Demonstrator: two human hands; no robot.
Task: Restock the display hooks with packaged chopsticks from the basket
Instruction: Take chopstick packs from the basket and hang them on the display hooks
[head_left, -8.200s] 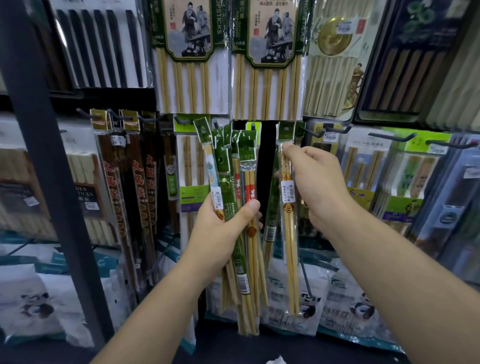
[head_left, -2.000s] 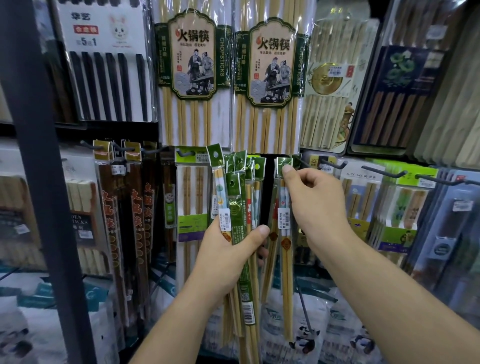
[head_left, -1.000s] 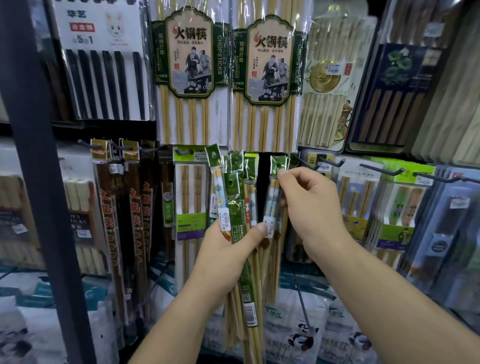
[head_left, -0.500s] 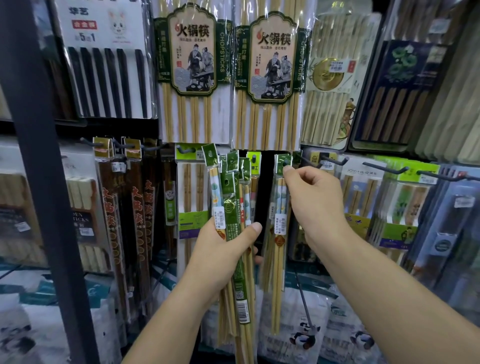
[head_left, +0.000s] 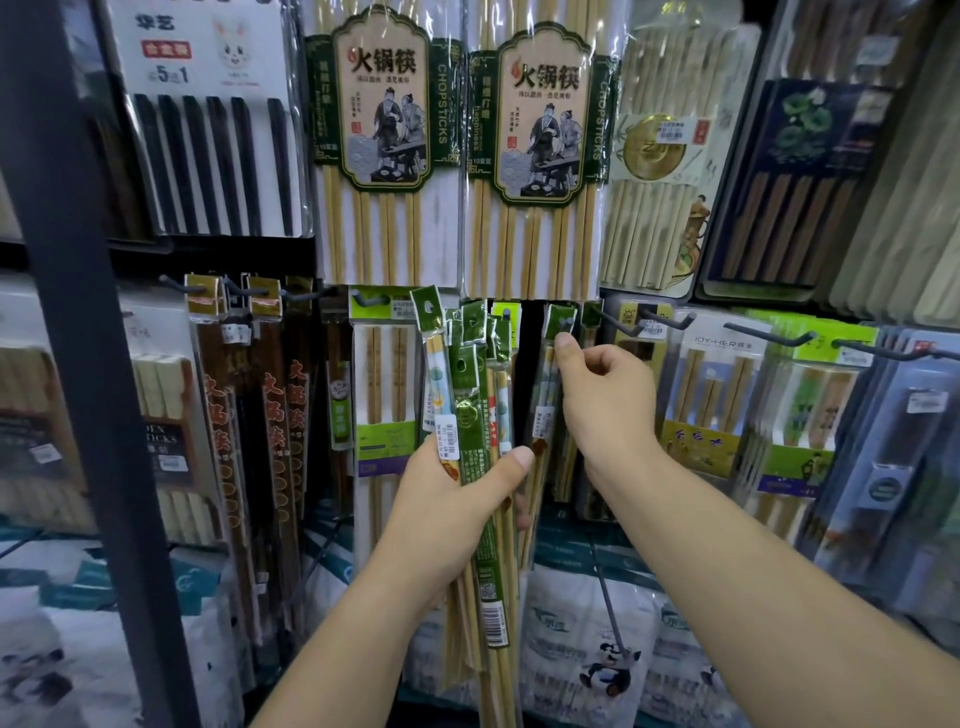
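Several packs (head_left: 470, 415) in the left hand (head_left: 457, 499)?
Yes, gripped as a bundle, thumb across the front, tops fanned upward.
And the right hand (head_left: 605, 400)?
Beyond it, fingers curled, index tip touching a hung pack (head_left: 544, 402) just under its green header; I couldn't tell whether it pinched.
Where did that pack hang?
On the hook (head_left: 569, 323), below the big hotpot packs (head_left: 384, 130).

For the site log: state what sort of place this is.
Most likely a shop's kitchenware aisle: packaged chopsticks hang in rows on display hooks, several packs carry barcode stickers, and the left hand holds a bundle of packs.
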